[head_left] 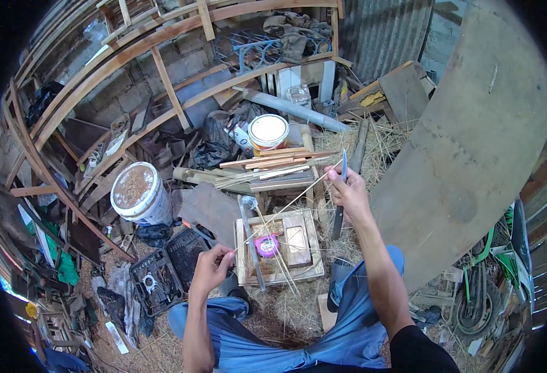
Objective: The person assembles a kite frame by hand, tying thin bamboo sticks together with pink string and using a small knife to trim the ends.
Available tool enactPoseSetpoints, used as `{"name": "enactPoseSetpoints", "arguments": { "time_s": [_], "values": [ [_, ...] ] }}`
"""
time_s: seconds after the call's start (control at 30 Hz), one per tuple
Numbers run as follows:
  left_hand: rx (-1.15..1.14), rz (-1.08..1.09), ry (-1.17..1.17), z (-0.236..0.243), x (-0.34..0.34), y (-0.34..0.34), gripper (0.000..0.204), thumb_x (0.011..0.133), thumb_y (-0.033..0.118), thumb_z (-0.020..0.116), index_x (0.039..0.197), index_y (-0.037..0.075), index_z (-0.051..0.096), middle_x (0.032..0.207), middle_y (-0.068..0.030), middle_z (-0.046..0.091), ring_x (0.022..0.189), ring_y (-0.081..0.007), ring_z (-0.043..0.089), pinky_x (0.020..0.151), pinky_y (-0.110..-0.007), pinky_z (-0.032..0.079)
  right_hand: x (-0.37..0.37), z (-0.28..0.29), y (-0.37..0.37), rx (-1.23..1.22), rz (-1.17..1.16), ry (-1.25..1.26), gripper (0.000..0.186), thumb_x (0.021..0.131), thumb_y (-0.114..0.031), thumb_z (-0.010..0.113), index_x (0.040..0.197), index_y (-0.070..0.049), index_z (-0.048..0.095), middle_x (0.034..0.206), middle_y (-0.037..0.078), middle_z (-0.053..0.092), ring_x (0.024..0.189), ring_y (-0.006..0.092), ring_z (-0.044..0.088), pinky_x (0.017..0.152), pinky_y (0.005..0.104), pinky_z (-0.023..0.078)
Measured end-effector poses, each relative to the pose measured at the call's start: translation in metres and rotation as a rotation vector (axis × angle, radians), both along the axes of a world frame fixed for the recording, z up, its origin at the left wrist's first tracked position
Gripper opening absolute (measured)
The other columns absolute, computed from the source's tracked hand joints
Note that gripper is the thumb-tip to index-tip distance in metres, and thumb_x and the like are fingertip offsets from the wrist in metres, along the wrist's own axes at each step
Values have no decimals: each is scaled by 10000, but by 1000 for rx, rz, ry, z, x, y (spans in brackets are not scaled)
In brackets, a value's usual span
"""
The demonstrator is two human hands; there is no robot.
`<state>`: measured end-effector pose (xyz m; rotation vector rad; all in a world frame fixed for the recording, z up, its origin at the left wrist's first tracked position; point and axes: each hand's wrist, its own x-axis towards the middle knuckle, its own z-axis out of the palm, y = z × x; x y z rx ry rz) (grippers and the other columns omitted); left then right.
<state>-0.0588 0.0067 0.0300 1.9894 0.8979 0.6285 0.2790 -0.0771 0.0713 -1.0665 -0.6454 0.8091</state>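
My right hand is closed round a knife, blade up and dark handle below the fist. Its fingertips also touch the upper end of a thin bamboo strip. The strip slants down to my left hand, whose thumb and finger pinch near its lower end. Beneath the strip, between my knees, is a low wooden stand. On it lie a pink-purple tape measure, a wooden block, a long flat metal bar and a few thin strips.
Wood pieces and more strips lie on a small bench ahead. A lidded white bucket and a dusty-topped bucket stand beyond. An opened black tool case is at left. A large board leans at right.
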Motion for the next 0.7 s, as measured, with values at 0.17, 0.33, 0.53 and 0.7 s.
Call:
{"name": "enactPoseSetpoints", "arguments": {
  "time_s": [0.17, 0.33, 0.53, 0.7],
  "values": [
    [54, -115, -39, -1, 12, -12, 89, 868, 63, 599, 888, -21, 621, 673, -105, 629, 593, -129, 599, 566, -274, 470, 0, 2, -3, 27, 7, -12, 179, 922, -187, 579, 994, -25, 558, 683, -51, 462, 452, -14, 298, 379, 162, 208],
    [33, -152, -55, 9, 37, -30, 74, 846, 44, 613, 878, -20, 629, 702, -89, 626, 653, -117, 605, 599, -269, 474, -2, -4, -2, 54, 12, 63, 149, 922, -183, 580, 948, -44, 532, 774, -12, 525, 476, -11, 335, 377, 141, 239],
    [-160, -120, -165, 3, 52, -43, 94, 876, 32, 576, 941, -26, 611, 705, -30, 610, 642, -79, 568, 574, -225, 461, -23, -1, -2, 14, 89, 1, 135, 918, -175, 585, 947, -58, 525, 794, -2, 550, 477, -8, 342, 379, 141, 238],
    [-253, -94, -275, 2, 54, -51, 98, 903, 56, 564, 941, -28, 598, 636, 0, 546, 586, -42, 510, 526, -213, 424, -51, -2, 0, -35, 232, -36, 166, 892, -199, 628, 912, -52, 553, 645, -65, 439, 481, -6, 323, 417, 178, 226]
  ]
}}
